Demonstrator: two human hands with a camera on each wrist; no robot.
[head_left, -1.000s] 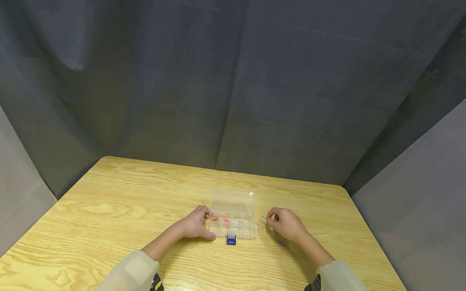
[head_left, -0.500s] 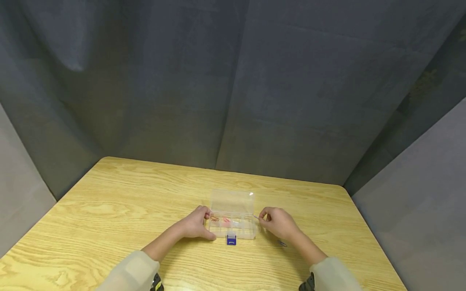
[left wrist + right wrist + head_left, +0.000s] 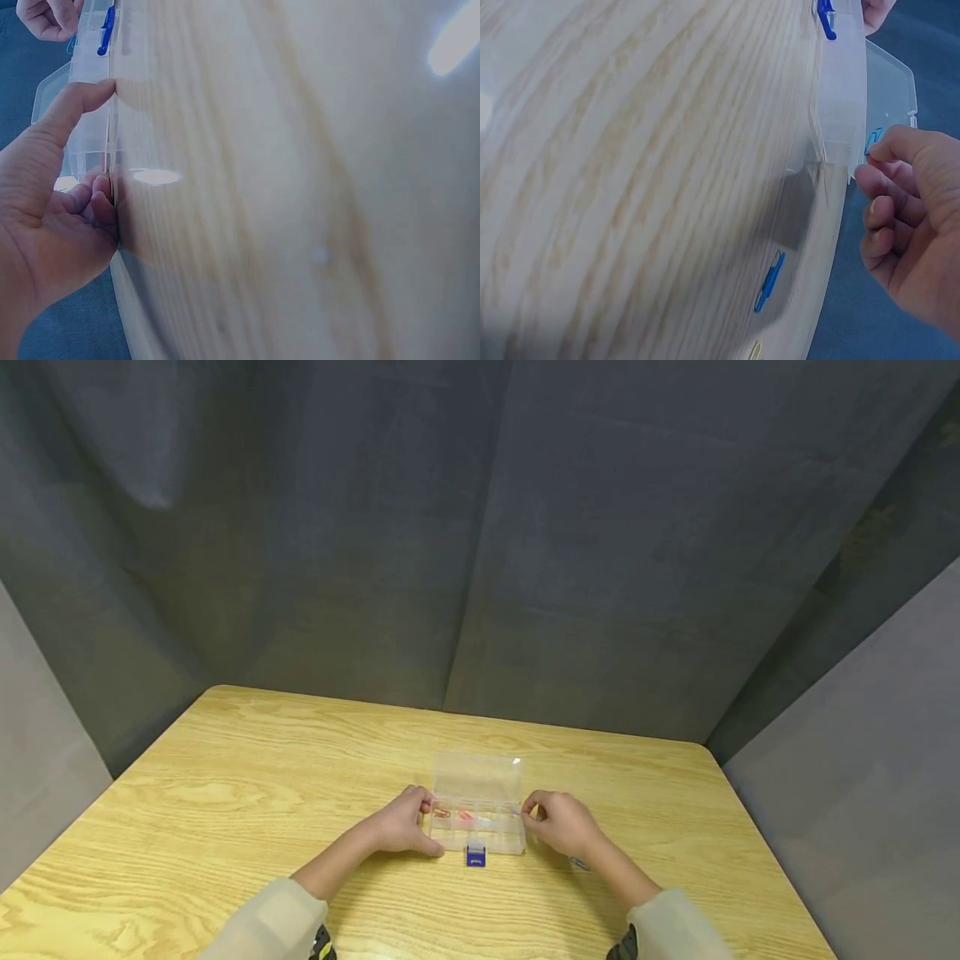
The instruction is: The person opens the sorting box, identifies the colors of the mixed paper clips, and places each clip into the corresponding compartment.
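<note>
Head view: a clear compartment box (image 3: 477,827), lid open toward the far side, sits mid-surface (image 3: 225,793). The left hand (image 3: 401,823) grips its left end, fingers curled round the wall. The right hand (image 3: 558,822) pinches a blue paper clip (image 3: 514,811) over the box's right end. Left compartments hold orange and pink clips; a blue latch (image 3: 476,857) marks the near wall. Another blue clip (image 3: 579,863) lies on the surface near the right wrist.

Left wrist view: thumb (image 3: 75,109) and curled fingers (image 3: 97,206) clamp the box wall (image 3: 94,135).

Right wrist view: the pinched clip (image 3: 873,139) stands at the box's edge (image 3: 844,112). Released there, it would likely fall outside the compartment; the loose clip (image 3: 769,280) lies on the surface nearby.
</note>
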